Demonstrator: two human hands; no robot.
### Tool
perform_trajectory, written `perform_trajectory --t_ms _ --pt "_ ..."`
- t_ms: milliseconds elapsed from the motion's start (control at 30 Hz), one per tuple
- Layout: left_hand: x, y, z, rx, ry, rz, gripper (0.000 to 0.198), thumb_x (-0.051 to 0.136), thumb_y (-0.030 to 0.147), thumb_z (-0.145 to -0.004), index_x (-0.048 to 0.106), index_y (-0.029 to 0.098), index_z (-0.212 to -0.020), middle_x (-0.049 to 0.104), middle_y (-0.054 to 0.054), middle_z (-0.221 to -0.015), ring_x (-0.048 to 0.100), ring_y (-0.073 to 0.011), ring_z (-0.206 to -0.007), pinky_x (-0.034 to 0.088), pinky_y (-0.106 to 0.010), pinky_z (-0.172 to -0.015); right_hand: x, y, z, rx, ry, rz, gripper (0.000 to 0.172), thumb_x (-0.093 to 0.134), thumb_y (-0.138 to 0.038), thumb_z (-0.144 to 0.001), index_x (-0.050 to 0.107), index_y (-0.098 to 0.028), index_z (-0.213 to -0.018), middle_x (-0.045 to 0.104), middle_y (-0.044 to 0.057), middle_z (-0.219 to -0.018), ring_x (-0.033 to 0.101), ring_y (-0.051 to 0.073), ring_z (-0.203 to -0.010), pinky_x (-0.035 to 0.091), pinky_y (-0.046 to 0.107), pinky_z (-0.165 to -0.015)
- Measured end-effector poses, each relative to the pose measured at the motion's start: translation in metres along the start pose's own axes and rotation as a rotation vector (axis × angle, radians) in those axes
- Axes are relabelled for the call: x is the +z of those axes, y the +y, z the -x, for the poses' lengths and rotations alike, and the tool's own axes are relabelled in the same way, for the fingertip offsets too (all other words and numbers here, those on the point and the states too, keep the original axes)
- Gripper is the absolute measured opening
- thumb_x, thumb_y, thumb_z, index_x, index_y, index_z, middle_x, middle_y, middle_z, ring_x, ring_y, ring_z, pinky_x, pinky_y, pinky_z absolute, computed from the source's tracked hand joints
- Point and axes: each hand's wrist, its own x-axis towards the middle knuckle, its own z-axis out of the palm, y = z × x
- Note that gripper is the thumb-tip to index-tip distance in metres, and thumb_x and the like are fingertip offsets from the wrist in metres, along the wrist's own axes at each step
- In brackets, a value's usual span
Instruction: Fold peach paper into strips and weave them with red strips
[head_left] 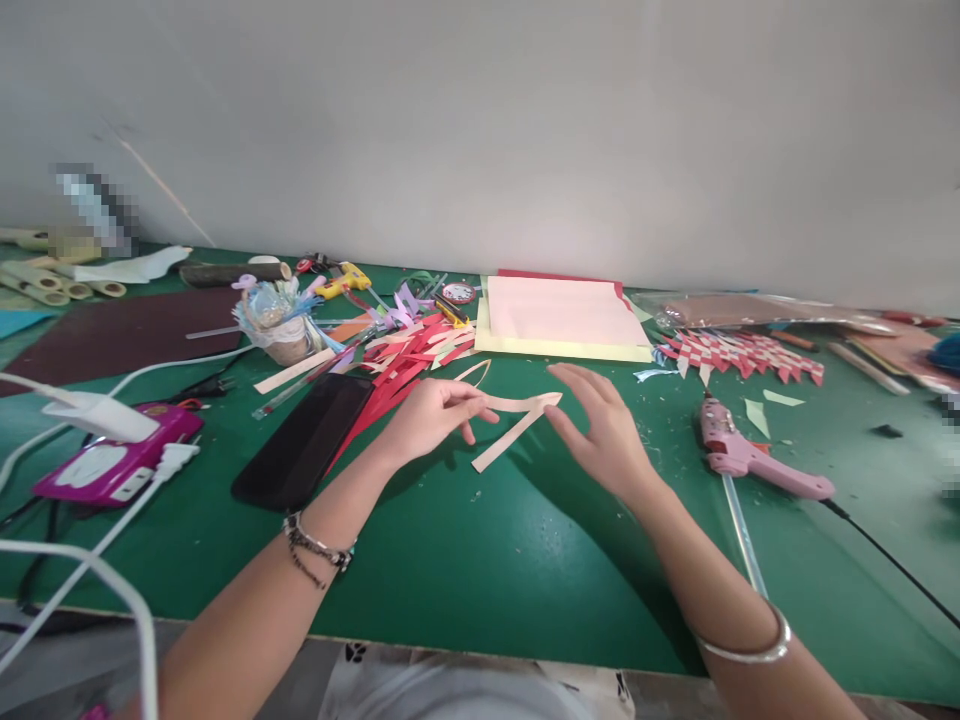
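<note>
My left hand (pixel 424 420) pinches a pale cream paper strip (pixel 514 433) between thumb and fingers, above the green table. The strip is folded to a point at its right end, and one leg slants down to the left. Another part of pale paper curves up in a loop behind my left fingers. My right hand (pixel 606 440) is beside the folded point, thumb and fingers spread apart; whether the thumb touches the paper is unclear. Left of my left hand lies a black phone-like slab (pixel 304 440), next to a pile of red and cream paper strips (pixel 412 350).
A pink glue gun (pixel 750 460) with a clear glue stick lies at right. Behind are stacked paper sheets (pixel 559 310) and a red-and-cream woven paper piece (pixel 742 355). At left are a purple power strip (pixel 124 455), white cables and a decorated pot (pixel 281 330).
</note>
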Motion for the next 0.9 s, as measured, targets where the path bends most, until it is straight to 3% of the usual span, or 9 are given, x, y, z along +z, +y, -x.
perform_trajectory --t_ms 133,233,333,433,600,900 --pt "0.009 0.000 0.002 0.020 -0.123 0.080 0.027 0.051 0.039 -0.082 0.068 0.019 -0.090 0.071 -0.002 -0.085 0.060 -0.0103 -0.051 0.049 -0.024 -0.062 0.006 -0.020 0.004 -0.065 -0.163 -0.065 0.021 0.039 -0.031 -0.089 0.058 -0.024 -0.093 0.063 0.003 -0.096 0.057 0.019 -0.091 0.013 0.046 -0.102" --pt "0.010 -0.002 0.001 0.008 -0.146 0.109 0.028 0.053 0.040 -0.082 0.069 0.018 -0.090 0.071 -0.003 -0.083 0.060 -0.0100 -0.051 0.049 -0.025 -0.065 0.009 -0.023 0.006 -0.009 -0.273 -0.146 0.028 0.034 -0.031 -0.092 0.057 -0.022 -0.077 0.059 -0.003 -0.068 0.053 0.011 -0.063 0.020 0.039 -0.095" --pt "0.008 -0.003 0.001 -0.009 -0.177 0.138 0.027 0.054 0.039 -0.081 0.068 0.017 -0.090 0.071 -0.005 -0.086 0.060 -0.0103 -0.051 0.048 -0.024 -0.062 0.009 -0.020 0.006 0.048 -0.323 -0.191 0.031 0.034 -0.035 -0.091 0.056 -0.021 -0.074 0.048 -0.006 -0.055 0.039 0.009 -0.049 0.028 0.032 -0.082" --pt "0.007 -0.003 0.001 -0.013 -0.187 0.144 0.027 0.056 0.039 -0.081 0.068 0.016 -0.090 0.071 -0.006 -0.087 0.060 -0.0104 -0.050 0.047 -0.023 -0.059 0.008 -0.018 0.005 0.056 -0.335 -0.220 0.033 0.035 -0.037 -0.091 0.057 -0.021 -0.073 0.043 -0.007 -0.053 0.034 0.008 -0.048 0.027 0.029 -0.074" --pt "0.006 -0.002 0.002 0.005 -0.196 0.168 0.027 0.055 0.038 -0.081 0.068 0.015 -0.086 0.071 -0.006 -0.087 0.060 -0.0101 -0.050 0.048 -0.024 -0.062 0.006 -0.022 0.005 0.046 -0.354 -0.248 0.036 0.034 -0.038 -0.091 0.058 -0.020 -0.071 0.047 -0.006 -0.054 0.032 0.007 -0.046 0.028 0.029 -0.073" --pt "0.007 -0.004 0.000 0.029 -0.088 0.121 0.023 0.054 0.036 -0.080 0.067 0.017 -0.082 0.071 -0.002 -0.079 0.058 -0.0085 -0.048 0.047 -0.022 -0.056 0.007 -0.017 0.003 0.074 -0.324 -0.285 0.037 0.038 -0.040 -0.088 0.060 -0.020 -0.069 0.041 -0.006 -0.050 0.028 0.007 -0.045 0.032 0.027 -0.068"
